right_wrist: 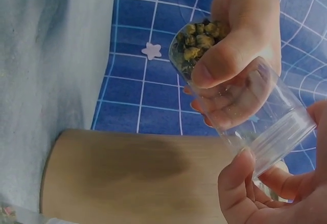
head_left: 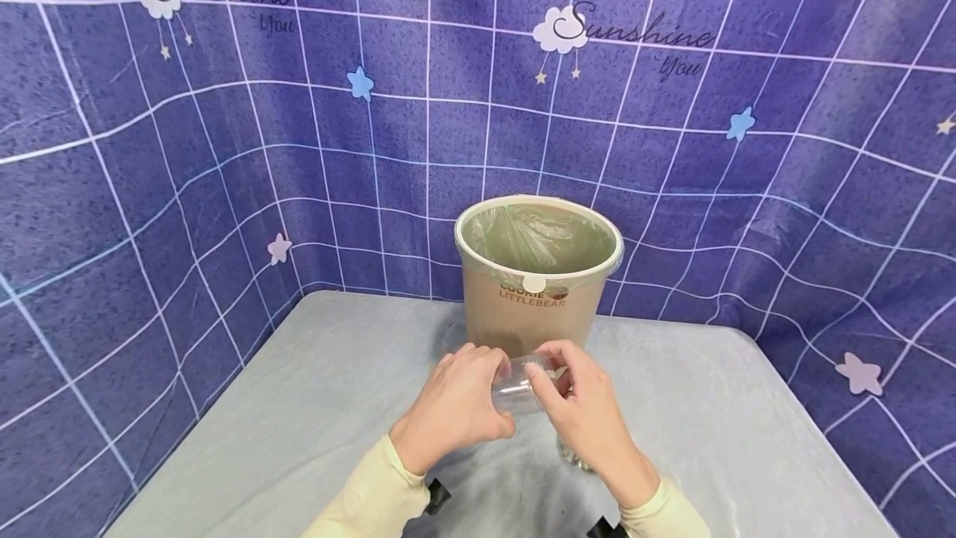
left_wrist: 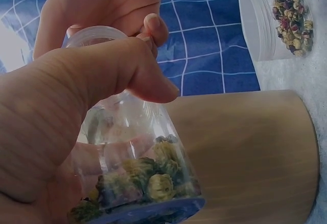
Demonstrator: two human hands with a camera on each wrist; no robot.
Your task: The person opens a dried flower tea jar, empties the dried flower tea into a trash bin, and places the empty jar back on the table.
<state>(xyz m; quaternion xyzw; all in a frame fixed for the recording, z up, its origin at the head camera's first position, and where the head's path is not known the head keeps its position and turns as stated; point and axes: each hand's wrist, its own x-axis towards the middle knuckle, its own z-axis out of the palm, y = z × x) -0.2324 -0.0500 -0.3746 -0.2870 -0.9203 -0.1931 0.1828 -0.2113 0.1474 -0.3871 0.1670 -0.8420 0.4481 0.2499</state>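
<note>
My left hand point(head_left: 456, 401) grips a clear plastic jar point(head_left: 517, 388) tilted on its side in front of the bin. Dried yellow-green flower buds point(right_wrist: 199, 42) lie at the jar's base end, under the left hand in the right wrist view. At the opposite end, the thumb and fingers of my right hand point(head_left: 586, 401) pinch the jar around its ridged neck point(right_wrist: 283, 134). Something small and whitish shows behind the right fingers, partly hidden. A second clear jar point(left_wrist: 255, 24), holding mixed dried buds point(left_wrist: 294, 22), stands on the table, mostly covered by my right wrist in the head view.
A tan bin point(head_left: 534, 326) with a pale rim and a greenish plastic liner point(head_left: 515, 231) stands just beyond my hands. Grey cloth covers the table point(head_left: 336, 372). A blue grid-patterned curtain point(head_left: 388, 156) hangs behind and along both sides.
</note>
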